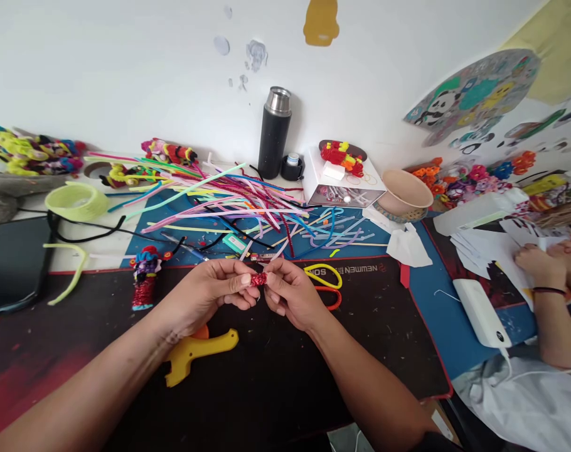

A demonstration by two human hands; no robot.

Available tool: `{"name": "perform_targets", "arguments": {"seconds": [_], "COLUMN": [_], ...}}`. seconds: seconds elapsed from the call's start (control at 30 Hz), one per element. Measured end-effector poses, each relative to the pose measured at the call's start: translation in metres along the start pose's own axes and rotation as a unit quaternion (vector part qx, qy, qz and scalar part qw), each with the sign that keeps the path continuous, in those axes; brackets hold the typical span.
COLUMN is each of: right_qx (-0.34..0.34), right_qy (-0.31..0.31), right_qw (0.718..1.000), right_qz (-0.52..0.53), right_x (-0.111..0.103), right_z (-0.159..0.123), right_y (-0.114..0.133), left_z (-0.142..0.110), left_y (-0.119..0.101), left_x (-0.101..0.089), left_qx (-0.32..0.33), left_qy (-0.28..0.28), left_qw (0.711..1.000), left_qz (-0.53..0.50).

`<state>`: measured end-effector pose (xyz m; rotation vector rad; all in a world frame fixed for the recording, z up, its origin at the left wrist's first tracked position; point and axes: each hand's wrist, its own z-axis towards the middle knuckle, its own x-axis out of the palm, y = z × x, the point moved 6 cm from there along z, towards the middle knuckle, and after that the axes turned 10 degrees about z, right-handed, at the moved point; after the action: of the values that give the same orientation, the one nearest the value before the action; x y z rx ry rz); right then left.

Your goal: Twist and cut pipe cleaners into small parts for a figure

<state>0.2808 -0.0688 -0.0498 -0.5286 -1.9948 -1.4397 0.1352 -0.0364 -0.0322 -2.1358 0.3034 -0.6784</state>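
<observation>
Bare forearms (101, 370) right up close, coming in from the bottom edge over a black mouse mat (248, 389). Got left hand (229, 289) and right hand (290, 292) nearly touching, fingers curled, thumbs pinched on opposite ends of a small red tinsel roll (258, 279), just above the mat's far side. Plenty of open mat nearer the camera and out right to the red-trimmed edge; tighter on the left, with a yellow forked handle (205, 346) partly under the left wrist. Behind the right hand, a yellow handle loop (339, 276) and a red handle loop (335, 306), then a big messy pile of pipe cleaners (248, 204) up to a black flask (273, 141). Can read "NEWMEN" along the mat's far edge, plus "SON" by the yellow handle loop, rest too covered to tell.
</observation>
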Motion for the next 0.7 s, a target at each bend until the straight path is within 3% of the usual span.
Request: {"name": "perform_targets", "arguments": {"seconds": [0.27,0.47,0.6,0.7], "right_qx": [-0.064,-0.124,-0.158,-0.191], "right_qy": [-0.040,-0.039,-0.045,-0.064], "right_qw": [0.993,0.975,0.951,0.928], "right_qz": [-0.092,-0.181,-0.262,-0.314], "right_x": [-0.006,-0.004,-0.002,-0.002], "right_z": [0.000,-0.005,-0.007,-0.008], "right_y": [0.009,0.015,0.015,0.018], "left_z": [0.003,0.000,0.001,0.000], "left_y": [0.003,-0.002,-0.004,-0.009], "left_x": [-0.005,-0.006,-0.006,-0.006], "left_qx": [-0.007,-0.001,0.022,0.075], "left_qy": [-0.008,-0.043,-0.027,-0.024], "left_qw": [1.000,0.998,0.996,0.987], "left_qz": [0.003,0.035,0.077,0.137]}}
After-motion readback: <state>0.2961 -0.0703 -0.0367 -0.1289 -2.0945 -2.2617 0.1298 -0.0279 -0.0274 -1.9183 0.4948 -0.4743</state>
